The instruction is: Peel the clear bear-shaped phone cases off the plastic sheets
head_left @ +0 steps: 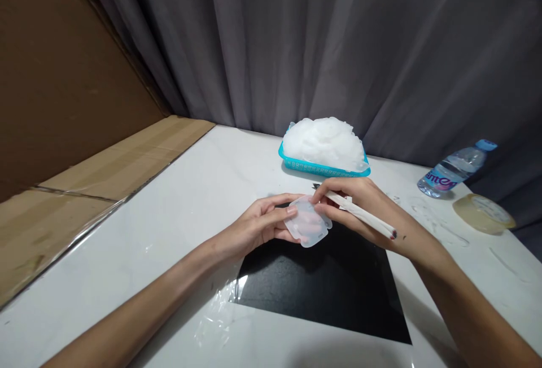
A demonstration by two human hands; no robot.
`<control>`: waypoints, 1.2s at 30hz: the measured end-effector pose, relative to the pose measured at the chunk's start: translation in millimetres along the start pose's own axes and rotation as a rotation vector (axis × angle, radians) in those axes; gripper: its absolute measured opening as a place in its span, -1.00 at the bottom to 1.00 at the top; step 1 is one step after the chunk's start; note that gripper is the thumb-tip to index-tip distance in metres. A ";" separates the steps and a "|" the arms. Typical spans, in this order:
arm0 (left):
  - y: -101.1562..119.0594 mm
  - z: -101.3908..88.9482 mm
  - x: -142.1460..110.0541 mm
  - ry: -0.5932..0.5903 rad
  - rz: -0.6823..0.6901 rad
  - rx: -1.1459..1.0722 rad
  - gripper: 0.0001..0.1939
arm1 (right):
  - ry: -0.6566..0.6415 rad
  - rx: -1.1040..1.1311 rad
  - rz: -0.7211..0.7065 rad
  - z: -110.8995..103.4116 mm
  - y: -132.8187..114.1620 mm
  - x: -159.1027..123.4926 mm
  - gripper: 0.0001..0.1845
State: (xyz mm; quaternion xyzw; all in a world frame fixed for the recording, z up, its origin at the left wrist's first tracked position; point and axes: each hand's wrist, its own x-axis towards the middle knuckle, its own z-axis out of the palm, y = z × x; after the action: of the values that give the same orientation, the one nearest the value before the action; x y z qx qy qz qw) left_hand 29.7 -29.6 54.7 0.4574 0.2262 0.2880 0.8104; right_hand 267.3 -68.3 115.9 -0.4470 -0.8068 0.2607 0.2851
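My left hand (258, 224) holds a small translucent plastic piece (308, 224) with rounded corners, fingers curled behind it and thumb on its edge. My right hand (359, 204) grips a thin white-handled tool (366, 215) like a pen, its dark tip pointing toward the piece's upper edge, and its fingers also touch the piece. Both hands hover over a black mat (322, 283) lying on the white table (178, 215).
A turquoise basket (322, 166) heaped with translucent plastic pieces stands behind the hands. A water bottle (455, 169) lies at the right, near a roll of clear tape (483, 213). Clear plastic scraps (220, 311) lie by the mat's left corner. Cardboard (84, 176) borders the left; grey curtain behind.
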 end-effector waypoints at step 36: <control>-14.6 -5.8 -7.8 0.074 0.356 0.928 -0.41 | -0.045 -0.040 -0.056 8.4 23.0 7.2 -0.88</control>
State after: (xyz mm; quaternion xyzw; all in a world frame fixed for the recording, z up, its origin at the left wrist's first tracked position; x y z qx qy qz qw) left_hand 24.2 -37.4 40.0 0.7906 0.2777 0.3068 0.4513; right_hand 271.5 -52.8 96.1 -0.4240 -0.8301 0.2466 0.2652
